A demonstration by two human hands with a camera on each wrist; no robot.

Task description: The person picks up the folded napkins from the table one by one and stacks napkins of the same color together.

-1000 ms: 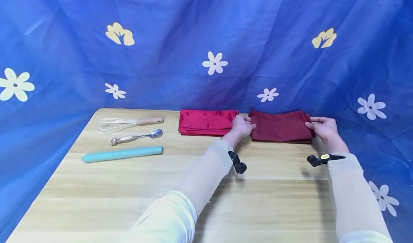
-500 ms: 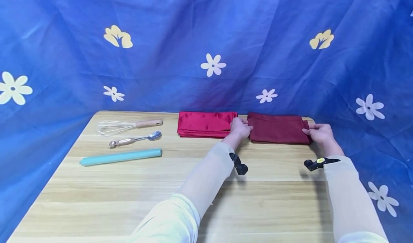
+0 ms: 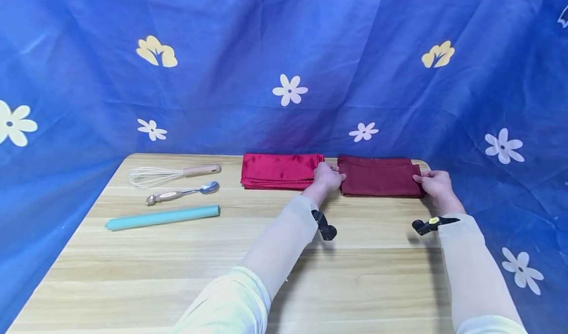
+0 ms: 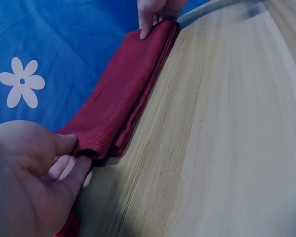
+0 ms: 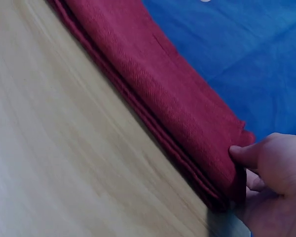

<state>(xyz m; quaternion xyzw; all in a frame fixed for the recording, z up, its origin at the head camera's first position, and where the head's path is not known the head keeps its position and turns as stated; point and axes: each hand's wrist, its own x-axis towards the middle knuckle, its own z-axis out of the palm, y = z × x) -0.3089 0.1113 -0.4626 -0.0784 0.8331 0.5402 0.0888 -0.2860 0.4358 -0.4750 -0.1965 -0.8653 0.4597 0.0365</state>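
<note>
A dark red folded cloth (image 3: 379, 178) lies at the back right of the table, its layers showing along the front edge. My left hand (image 3: 327, 176) pinches its left end, thumb on top and fingers under the fold, as the left wrist view shows. The right hand (image 3: 437, 186) holds the opposite end, with the thumb (image 5: 244, 155) pressed on the upper face near the corner. Just left of it is a brighter, shiny red folded cloth (image 3: 281, 170), whose right end my left hand partly covers.
On the left side of the wooden table (image 3: 177, 265) lie a whisk (image 3: 175, 173), a spoon (image 3: 182, 193) with a beige handle and a turquoise rod (image 3: 164, 217). A blue flowered curtain (image 3: 222, 77) hangs behind the table's back edge.
The dark red cloth's top, curved and sagging between the hands a second ago, now lies straighter and flatter. Both hands stay at its ends. The whole view has shifted slightly.
</note>
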